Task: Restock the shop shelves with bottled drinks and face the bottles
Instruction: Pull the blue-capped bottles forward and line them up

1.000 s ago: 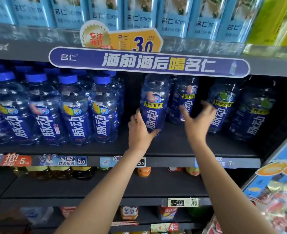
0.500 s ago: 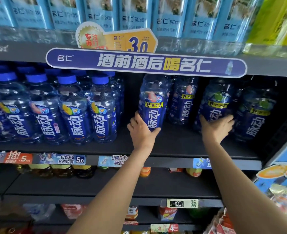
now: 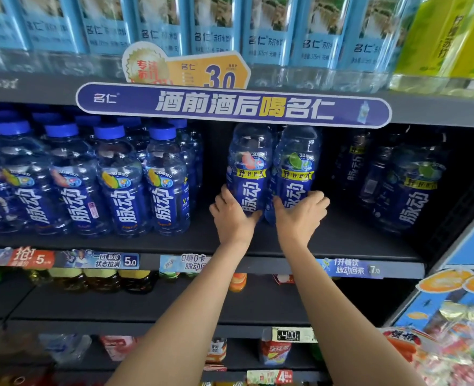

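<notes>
Two tall blue drink bottles stand side by side at the middle of the dark shelf (image 3: 341,240). My left hand (image 3: 231,215) grips the base of the peach-label bottle (image 3: 248,174). My right hand (image 3: 300,214) grips the base of the lime-label bottle (image 3: 297,176) right next to it. Both labels face me. Their caps are hidden behind the blue banner (image 3: 233,105). More bottles of the same size stand deeper at the right (image 3: 414,190).
A packed row of smaller blue-capped bottles (image 3: 91,185) fills the shelf's left part. Light-blue labelled bottles (image 3: 213,26) line the shelf above. Lower shelves hold juice bottles (image 3: 102,280) and cartons. A snack display (image 3: 453,330) juts in at the lower right.
My right hand took a lime-label bottle from the right and pulled it left and forward, beside the peach-label bottle. My left hand has kept its hold on that bottle.
</notes>
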Available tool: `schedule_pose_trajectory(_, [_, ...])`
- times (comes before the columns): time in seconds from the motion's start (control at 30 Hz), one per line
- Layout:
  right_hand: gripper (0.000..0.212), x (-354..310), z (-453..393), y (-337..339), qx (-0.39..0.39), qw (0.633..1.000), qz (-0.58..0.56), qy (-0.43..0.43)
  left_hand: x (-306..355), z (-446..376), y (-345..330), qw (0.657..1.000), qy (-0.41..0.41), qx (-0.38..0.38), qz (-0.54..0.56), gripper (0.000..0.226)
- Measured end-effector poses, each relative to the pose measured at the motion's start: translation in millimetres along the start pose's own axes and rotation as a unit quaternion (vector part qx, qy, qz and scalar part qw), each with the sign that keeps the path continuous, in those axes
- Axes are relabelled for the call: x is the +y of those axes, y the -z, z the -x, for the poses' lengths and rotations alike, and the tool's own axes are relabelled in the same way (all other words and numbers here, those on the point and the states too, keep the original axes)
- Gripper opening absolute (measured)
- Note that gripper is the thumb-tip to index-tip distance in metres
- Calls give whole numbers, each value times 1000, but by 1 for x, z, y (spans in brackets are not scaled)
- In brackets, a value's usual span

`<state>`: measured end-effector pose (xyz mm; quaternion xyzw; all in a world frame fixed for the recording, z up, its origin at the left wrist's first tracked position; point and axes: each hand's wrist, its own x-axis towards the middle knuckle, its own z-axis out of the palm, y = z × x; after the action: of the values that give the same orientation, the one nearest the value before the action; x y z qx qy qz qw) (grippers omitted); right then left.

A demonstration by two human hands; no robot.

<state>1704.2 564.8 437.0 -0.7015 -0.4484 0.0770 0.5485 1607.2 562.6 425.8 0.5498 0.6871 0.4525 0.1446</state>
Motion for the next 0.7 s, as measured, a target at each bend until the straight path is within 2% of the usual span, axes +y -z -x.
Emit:
schedule_pose_trajectory(0.2, [61,5,-3,7,-4,1000,21,3,2,2,-6,1000,4,6,-10,94])
schedule_pose_trajectory(0.3, [64,8,-11,17,-30,999,13,21,9,12,-9,998,-16,63,-13,85])
schedule_pose_trajectory(0.37, [62,15,-23,32,-16,997,-36,70,17,24,-16,987,-68,145,21,73])
schedule_pose_trajectory(0.4, [61,20,-33,43,15,995,-48,91,22,29,-20,977,-104,181,43,68])
schedule_pose_trajectory(0.47, [63,35,-57,64,92,992,-33,77,26,37,-28,956,-208,202,39,57])
schedule_pose_trajectory(0.53, [76,48,-81,84,130,991,17,21,29,44,-37,937,-300,177,10,53])
schedule_pose_trajectory(0.57, [82,54,-90,90,135,990,46,-5,32,47,-38,946,-288,147,22,55])
schedule_pose_trajectory(0.63, [93,63,-105,99,130,987,76,-64,38,48,-39,974,-205,84,43,64])
schedule_pose_trajectory(0.7, [99,73,-119,103,94,986,59,-128,41,45,-35,983,-184,20,0,73])
